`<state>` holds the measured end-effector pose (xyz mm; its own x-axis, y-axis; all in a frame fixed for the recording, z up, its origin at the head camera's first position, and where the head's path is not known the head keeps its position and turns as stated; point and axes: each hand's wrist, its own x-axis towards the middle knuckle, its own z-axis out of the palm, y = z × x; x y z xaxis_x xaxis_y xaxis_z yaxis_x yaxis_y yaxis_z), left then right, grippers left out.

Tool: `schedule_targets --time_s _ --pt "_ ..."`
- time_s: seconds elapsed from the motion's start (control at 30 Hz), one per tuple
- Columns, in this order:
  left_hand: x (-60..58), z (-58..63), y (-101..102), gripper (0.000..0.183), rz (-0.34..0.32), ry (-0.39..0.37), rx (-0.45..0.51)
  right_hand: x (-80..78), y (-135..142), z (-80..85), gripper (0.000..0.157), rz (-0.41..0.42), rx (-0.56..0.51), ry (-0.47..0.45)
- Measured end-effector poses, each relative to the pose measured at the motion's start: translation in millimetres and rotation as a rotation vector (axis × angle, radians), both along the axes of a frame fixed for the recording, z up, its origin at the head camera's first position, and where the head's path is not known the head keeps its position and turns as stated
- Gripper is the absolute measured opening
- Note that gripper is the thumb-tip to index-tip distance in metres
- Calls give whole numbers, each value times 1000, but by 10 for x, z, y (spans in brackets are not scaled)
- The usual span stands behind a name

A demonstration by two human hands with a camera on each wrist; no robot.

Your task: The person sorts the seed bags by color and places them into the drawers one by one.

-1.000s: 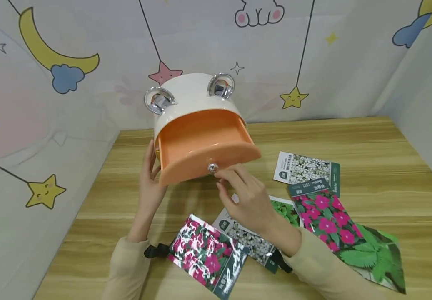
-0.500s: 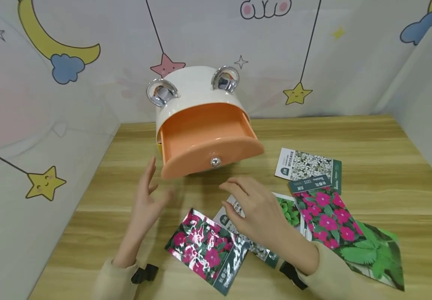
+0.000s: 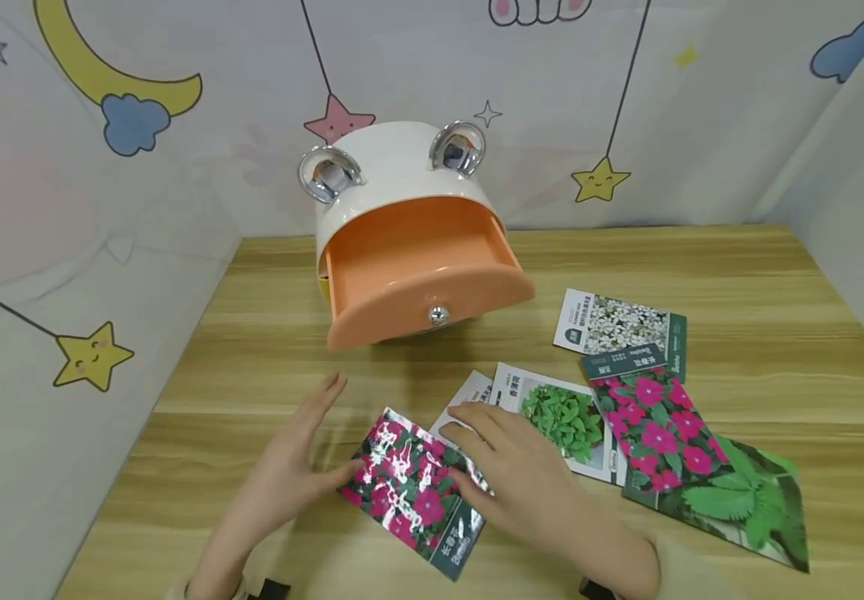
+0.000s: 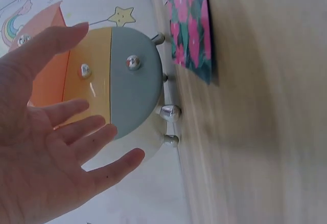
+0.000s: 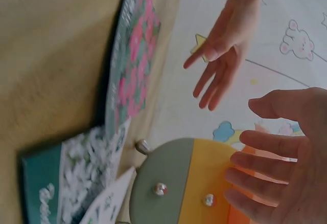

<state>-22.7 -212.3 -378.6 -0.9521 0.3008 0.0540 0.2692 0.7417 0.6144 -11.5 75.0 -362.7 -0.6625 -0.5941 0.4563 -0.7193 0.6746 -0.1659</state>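
A glossy seed packet with pink flowers [image 3: 402,487] lies on the wooden table in the head view. My left hand [image 3: 289,471] is at its left side, fingers extended, thumb overlapping its edge in that view. My right hand [image 3: 525,479] hovers over its right side with fingers loosely bent. Both wrist views show bare palms, with gaps between hands and packet. Behind stands a white mini drawer cabinet [image 3: 402,171] with chrome ear-like rings; its orange top drawer [image 3: 420,242] is pulled out and bare inside. The yellow drawer [image 4: 92,81] and grey-green drawer [image 4: 130,81] below are closed.
To the right, more seed packets overlap: a green-leaf packet [image 3: 562,421], a second pink-flower packet [image 3: 656,425], a white-flower packet [image 3: 622,325] and a large-leaf packet [image 3: 754,504]. Another white-flower packet [image 5: 84,162] is partly under the near ones. A patterned curtain [image 3: 199,167] surrounds the table.
My right hand has left the drawer knob and my left hand the cabinet's side. Both have come down toward the near pink-flower packet. The drawer stays pulled out.
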Motion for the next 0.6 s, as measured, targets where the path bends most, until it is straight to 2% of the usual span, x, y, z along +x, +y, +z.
schedule_targets --time_s 0.33,0.6 --pt "206 -142 138 90 -161 36 -71 197 -82 -281 56 34 157 -68" --pt "294 -209 206 85 -265 -36 -98 291 -123 -392 64 39 254 -115"
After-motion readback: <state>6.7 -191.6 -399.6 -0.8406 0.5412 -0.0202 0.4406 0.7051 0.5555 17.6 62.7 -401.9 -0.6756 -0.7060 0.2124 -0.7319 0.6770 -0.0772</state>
